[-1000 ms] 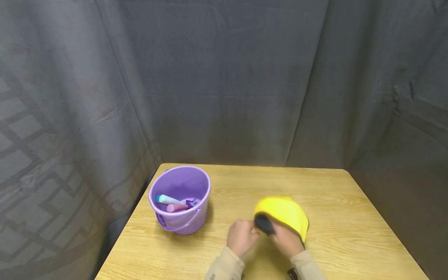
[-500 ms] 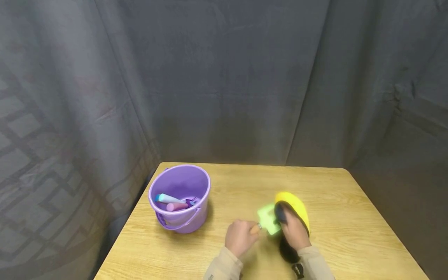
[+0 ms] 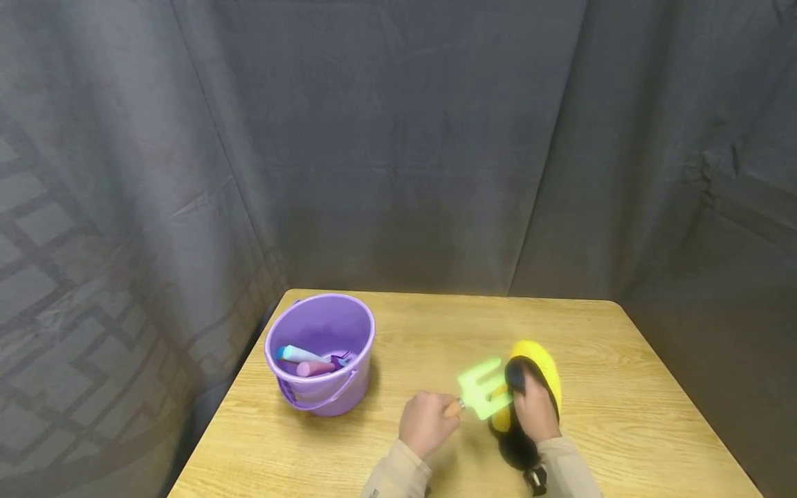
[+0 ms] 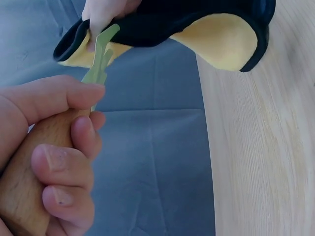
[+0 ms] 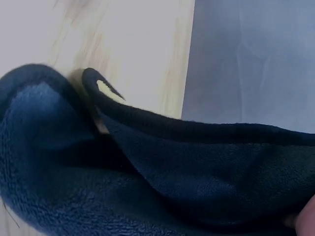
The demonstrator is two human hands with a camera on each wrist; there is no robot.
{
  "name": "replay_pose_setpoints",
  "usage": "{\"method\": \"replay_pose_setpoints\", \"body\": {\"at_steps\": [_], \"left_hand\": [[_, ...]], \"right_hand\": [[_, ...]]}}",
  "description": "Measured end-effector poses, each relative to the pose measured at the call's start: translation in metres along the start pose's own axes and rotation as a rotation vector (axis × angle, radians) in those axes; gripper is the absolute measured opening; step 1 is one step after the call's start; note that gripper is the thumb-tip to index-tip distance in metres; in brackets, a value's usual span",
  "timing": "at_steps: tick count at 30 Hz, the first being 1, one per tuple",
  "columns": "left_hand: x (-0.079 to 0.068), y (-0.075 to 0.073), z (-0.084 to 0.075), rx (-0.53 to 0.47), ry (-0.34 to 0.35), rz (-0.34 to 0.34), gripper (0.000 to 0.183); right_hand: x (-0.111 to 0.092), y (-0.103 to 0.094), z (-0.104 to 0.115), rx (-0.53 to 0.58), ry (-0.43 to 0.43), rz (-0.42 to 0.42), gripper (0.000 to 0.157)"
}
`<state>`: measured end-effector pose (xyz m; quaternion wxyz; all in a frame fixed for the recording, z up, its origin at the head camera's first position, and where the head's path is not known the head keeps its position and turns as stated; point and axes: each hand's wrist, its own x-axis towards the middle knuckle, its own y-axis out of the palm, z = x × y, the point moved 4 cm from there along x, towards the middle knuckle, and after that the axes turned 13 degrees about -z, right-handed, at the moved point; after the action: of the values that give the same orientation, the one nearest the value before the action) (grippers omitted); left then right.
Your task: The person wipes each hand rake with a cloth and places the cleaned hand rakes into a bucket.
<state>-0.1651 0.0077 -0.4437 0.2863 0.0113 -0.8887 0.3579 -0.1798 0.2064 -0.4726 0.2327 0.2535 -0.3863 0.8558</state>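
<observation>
A small hand fork [image 3: 476, 394] with pale green tines and a wooden handle is in my left hand [image 3: 426, 423]. In the left wrist view, the fingers curl round its wooden handle [image 4: 27, 182]. My right hand [image 3: 537, 409] holds a cloth [image 3: 540, 361], yellow on one side and black on the other with a dark edging. The fork's tines overlap the cloth's lower part in the head view. In the right wrist view, the fuzzy black side of the cloth [image 5: 206, 172] covers most of the hand; only a bit of finger [image 5: 307, 219] shows.
A purple bucket [image 3: 320, 321] with a handle stands at the table's left. Inside lie a light blue handle [image 3: 301, 354], a pink handle [image 3: 316, 369] and a small purple fork [image 3: 340, 360]. Grey curtains [image 3: 398, 152] hang behind the wooden table [image 3: 623, 408].
The right hand and cloth have moved right and away from the left hand. The fork's green tines, hidden by the cloth a second ago, now show. The left hand has hardly moved.
</observation>
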Motion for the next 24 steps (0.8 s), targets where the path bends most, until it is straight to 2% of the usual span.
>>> {"method": "replay_pose_setpoints", "body": {"at_steps": [4, 7, 10, 13, 15, 18, 19, 21, 23, 24], "left_hand": [[-0.001, -0.002, 0.004, -0.020, -0.040, 0.006, 0.019], [0.000, -0.003, 0.008, -0.085, -0.100, 0.011, 0.017], [0.001, -0.002, 0.009, -0.145, -0.138, 0.013, 0.007], [0.002, -0.001, 0.008, -0.157, -0.129, 0.009, 0.012], [0.003, -0.001, 0.008, -0.152, -0.121, 0.000, 0.017], [0.004, -0.001, 0.007, -0.147, -0.117, -0.014, 0.020], [0.004, -0.002, 0.007, -0.148, -0.115, -0.020, 0.019], [0.005, -0.002, 0.005, -0.148, -0.107, -0.036, 0.015], [0.005, -0.004, 0.004, -0.156, -0.095, -0.057, 0.006], [0.006, -0.004, 0.002, -0.163, -0.090, -0.063, 0.003]], "right_hand": [[0.002, -0.004, -0.007, -0.018, 0.089, 0.051, 0.044], [0.002, -0.005, -0.013, -0.015, 0.134, 0.087, 0.047], [0.001, -0.004, -0.019, 0.036, 0.168, 0.093, 0.048], [0.001, -0.004, -0.020, 0.125, 0.230, 0.083, 0.045], [0.002, -0.004, -0.018, 0.198, 0.317, 0.095, 0.046], [0.002, -0.007, -0.014, 0.304, 0.502, 0.135, 0.062], [0.001, -0.007, -0.013, 0.351, 0.569, 0.136, 0.067], [0.000, -0.008, -0.009, 0.529, 0.652, 0.122, 0.066], [0.000, -0.007, -0.004, 0.778, 0.647, 0.092, 0.055], [0.001, -0.007, -0.001, 0.944, 0.620, 0.082, 0.049]]}}
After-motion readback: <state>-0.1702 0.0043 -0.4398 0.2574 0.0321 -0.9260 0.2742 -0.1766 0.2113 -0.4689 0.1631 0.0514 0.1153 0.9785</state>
